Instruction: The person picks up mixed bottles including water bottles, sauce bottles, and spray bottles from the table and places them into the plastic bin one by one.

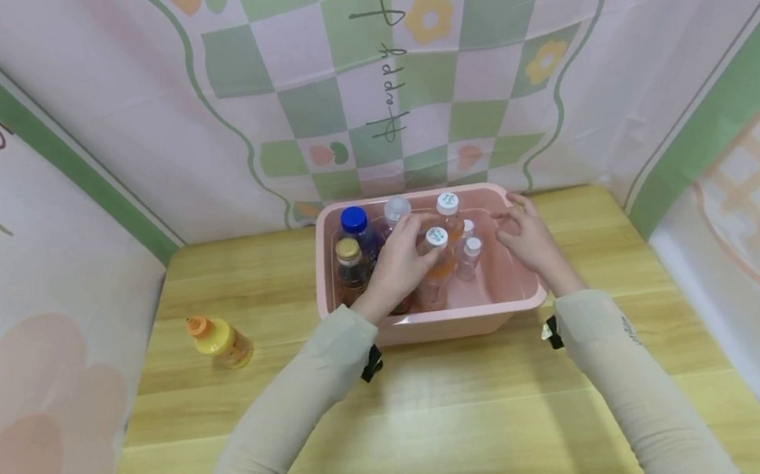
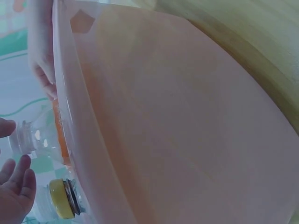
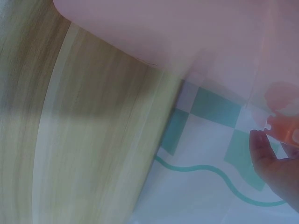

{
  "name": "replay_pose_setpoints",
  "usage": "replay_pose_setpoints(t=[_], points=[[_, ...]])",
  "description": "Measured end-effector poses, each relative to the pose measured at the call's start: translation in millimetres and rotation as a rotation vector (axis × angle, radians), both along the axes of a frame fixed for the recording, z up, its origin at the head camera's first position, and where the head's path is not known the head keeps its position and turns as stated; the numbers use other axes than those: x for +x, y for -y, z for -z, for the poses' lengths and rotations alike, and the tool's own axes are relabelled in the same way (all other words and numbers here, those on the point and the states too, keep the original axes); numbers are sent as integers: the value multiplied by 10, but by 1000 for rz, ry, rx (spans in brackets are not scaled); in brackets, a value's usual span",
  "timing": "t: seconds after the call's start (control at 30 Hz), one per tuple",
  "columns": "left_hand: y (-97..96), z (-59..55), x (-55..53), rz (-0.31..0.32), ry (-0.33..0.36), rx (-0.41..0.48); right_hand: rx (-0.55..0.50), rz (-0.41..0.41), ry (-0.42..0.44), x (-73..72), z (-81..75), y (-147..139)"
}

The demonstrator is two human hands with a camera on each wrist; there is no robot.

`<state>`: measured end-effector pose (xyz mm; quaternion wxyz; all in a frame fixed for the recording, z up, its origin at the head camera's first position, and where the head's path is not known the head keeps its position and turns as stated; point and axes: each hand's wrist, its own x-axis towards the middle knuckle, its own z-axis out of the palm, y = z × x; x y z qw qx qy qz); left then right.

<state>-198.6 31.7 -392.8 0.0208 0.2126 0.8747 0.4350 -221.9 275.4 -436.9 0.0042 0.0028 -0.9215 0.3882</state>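
In the head view my left hand (image 1: pixel 406 261) pinches the white-capped top of a clear bottle (image 1: pixel 434 286) with an orange label, standing inside a pink plastic basin (image 1: pixel 434 325). The left wrist view shows the thumb and fingers (image 2: pixel 16 191) on either side of that bottle's top (image 2: pixel 39 135). My right hand (image 1: pixel 530 238) hovers over the basin's right end, thumb and index bent toward each other with nothing seen between them. A second white-capped bottle (image 1: pixel 451 220) and two small white-capped bottles, one in front (image 1: pixel 470 259), stand between the hands.
Beside my left hand in the basin are a blue-capped bottle (image 1: pixel 356 232), a gold-capped bottle (image 1: pixel 351 268) and a clear-topped bottle (image 1: pixel 397 211). A yellow bottle with an orange nozzle (image 1: pixel 224 341) stands left on the wooden table (image 1: pixel 404 432). Printed curtains (image 1: pixel 308 111) hang behind.
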Motion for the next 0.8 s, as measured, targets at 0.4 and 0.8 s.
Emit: replay_pose_setpoints(t=[0.4, 0.8], points=[[77, 10, 65, 2, -14, -22, -7, 4, 6, 5, -4, -2], [170, -58, 134, 11, -5, 22, -2, -7, -8, -6, 6, -12]])
